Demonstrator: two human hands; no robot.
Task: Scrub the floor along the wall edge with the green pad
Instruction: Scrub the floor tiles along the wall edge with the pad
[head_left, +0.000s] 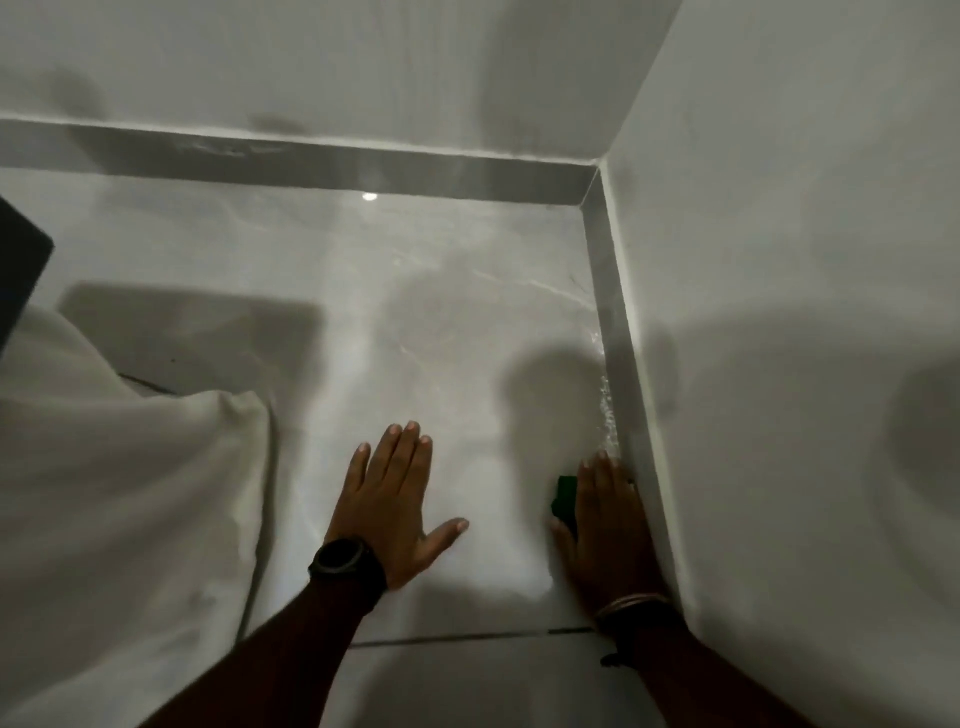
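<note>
Scrubbing is under way at the right-hand wall (779, 260). Your right hand (605, 525) lies flat with its fingers extended, pressing the pad (566, 499) onto the floor (441, 322). Only a green corner of the pad shows past the fingers; the rest is hidden under the palm. The hand's outer edge sits against the skirting (621, 353) at the foot of that wall, so the pad is working the floor just beside the edge.

Your left hand (392, 493) is open and empty, palm down on the floor, well apart from the pad. It serves as a brace.

Progress, judged from the floor surface:

1. Foam or wet streaks (607, 410) lie along the skirting directly ahead of your right hand. This suggests that a short stretch has been wetted or worked, though the dim light makes it hard to tell suds from glare.
2. From the streaks to the corner (592, 192), the edge looks dry and untreated.
3. The edge below the far wall (311, 62) shows no foam at all.
4. The edge beside your right wrist is hidden by the arm; its condition cannot be determined.

Treat the task as early-stage. Most of the visible edge remains to be scrubbed. A white cloth (130, 493) lies on the floor at your left, clear of the work line.
</note>
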